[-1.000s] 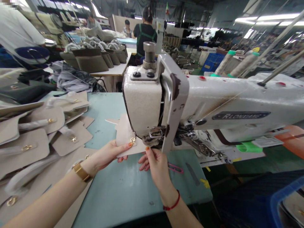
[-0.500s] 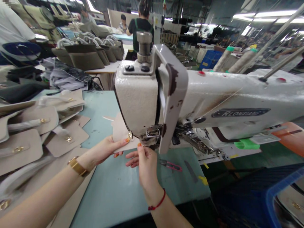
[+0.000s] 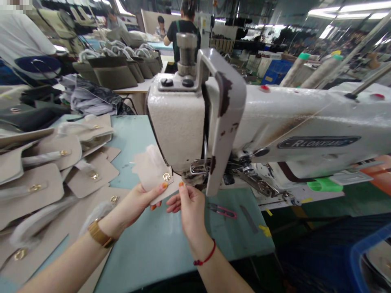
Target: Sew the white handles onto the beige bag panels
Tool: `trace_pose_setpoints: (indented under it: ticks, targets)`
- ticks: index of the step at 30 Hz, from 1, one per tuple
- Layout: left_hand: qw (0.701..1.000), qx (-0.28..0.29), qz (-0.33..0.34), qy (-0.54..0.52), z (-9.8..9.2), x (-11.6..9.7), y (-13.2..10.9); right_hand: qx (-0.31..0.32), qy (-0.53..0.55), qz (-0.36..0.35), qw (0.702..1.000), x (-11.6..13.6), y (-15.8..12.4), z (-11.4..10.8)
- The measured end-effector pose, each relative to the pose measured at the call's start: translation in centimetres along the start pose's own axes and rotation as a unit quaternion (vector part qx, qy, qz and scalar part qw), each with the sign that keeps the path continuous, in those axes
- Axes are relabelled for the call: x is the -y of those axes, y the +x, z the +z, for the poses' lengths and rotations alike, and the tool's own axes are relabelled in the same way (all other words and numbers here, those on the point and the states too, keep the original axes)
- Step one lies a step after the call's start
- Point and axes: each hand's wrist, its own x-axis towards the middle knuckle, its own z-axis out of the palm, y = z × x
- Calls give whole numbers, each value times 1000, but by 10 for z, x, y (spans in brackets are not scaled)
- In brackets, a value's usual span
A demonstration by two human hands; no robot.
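Observation:
A beige bag panel (image 3: pixel 149 173) with a gold metal fitting and a wrapped handle lies partly under the head of the white sewing machine (image 3: pixel 175 126). My left hand (image 3: pixel 139 205) grips its near left edge, thumb on top and fingertips underneath. My right hand (image 3: pixel 191 207) pinches the panel's right corner close to the presser foot area, its other fingers curled loosely below. The machine head hides the needle and the far right part of the panel.
Several similar beige panels (image 3: pixel 33 183) overlap on the left of the blue-green table (image 3: pixel 146 248). Thread snips (image 3: pixel 224 211) and a dark flat blade (image 3: pixel 249 218) lie right of my right hand. A blue crate (image 3: pixel 354 260) stands at lower right. Other people work behind.
The panel has swung out to the left from under the machine head, showing more of its handle and fitting. Both hands stay on it; the view has shifted slightly.

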Motion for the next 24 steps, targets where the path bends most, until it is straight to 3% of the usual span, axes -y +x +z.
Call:
trace_pose_setpoints:
  ticks: [9, 17, 24]
  targets:
    - [995, -96, 24, 21, 30, 11, -33, 1, -7, 3, 1000, 2, -3, -11]
    - [986, -165, 11, 16, 84, 31, -58, 53, -128, -64, 988, 15, 1, -48]
    - [985, -173, 15, 3, 116, 32, -65, 84, -213, -60, 972, 32, 9, -67]
